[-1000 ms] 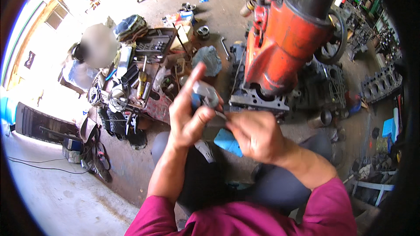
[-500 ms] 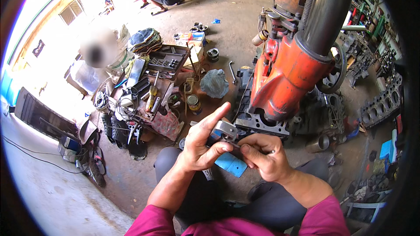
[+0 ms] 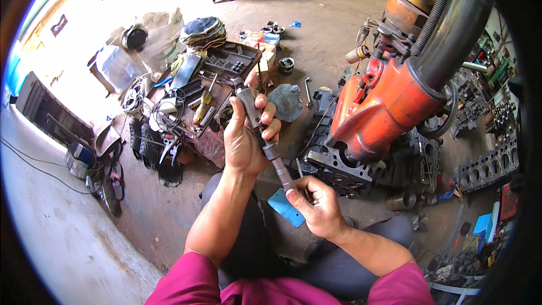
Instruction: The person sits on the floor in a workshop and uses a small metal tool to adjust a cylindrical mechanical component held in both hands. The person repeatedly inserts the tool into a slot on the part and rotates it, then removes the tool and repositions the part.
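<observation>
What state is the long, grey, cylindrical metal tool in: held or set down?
The tool is held: left hand around its far half, right hand at its near end.

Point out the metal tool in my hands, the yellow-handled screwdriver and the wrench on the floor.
Metal tool (image 3: pixel 272 151): head view, on its middle collar.
Yellow-handled screwdriver (image 3: pixel 205 101): head view, on the handle.
Wrench (image 3: pixel 308 92): head view, on the shank.

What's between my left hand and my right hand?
A long metal tool bridges your left hand and right hand, as the head view shows.
</observation>
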### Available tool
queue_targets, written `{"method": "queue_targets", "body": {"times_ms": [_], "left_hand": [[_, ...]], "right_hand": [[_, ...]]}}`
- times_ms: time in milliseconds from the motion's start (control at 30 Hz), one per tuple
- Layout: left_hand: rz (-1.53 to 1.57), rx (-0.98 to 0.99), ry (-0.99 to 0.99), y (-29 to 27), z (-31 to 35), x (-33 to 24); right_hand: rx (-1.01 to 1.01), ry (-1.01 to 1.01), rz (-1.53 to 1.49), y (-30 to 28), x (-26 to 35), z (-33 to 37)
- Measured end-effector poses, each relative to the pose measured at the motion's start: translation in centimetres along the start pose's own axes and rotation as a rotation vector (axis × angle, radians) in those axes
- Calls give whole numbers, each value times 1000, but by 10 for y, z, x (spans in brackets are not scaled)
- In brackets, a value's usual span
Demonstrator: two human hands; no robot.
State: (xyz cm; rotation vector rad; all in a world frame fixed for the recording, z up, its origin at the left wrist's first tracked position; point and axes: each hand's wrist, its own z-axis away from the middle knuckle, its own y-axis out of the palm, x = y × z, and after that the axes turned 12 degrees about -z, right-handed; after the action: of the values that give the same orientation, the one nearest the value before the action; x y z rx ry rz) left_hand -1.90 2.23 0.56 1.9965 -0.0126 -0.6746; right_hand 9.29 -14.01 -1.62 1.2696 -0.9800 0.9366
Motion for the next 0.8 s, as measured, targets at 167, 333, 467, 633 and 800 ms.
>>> {"method": "queue_targets", "body": {"times_ms": [167,333,467,633,800], "left_hand": [[-28,99,-46,-5,2,-6],[146,0,-4,-5,0,-5],[179,31,-31,-1,0,-7],[201,-2,-31,3,0,-6],[191,-7,-23,4,1,-6]], "right_hand": [[-55,-24,-7,3,-6,2],[85,156,-440,3,-16,5],[163,267,-693,5,-16,7],[212,330,-831,9,-14,7],[237,327,-825,8,-15,6]]}}
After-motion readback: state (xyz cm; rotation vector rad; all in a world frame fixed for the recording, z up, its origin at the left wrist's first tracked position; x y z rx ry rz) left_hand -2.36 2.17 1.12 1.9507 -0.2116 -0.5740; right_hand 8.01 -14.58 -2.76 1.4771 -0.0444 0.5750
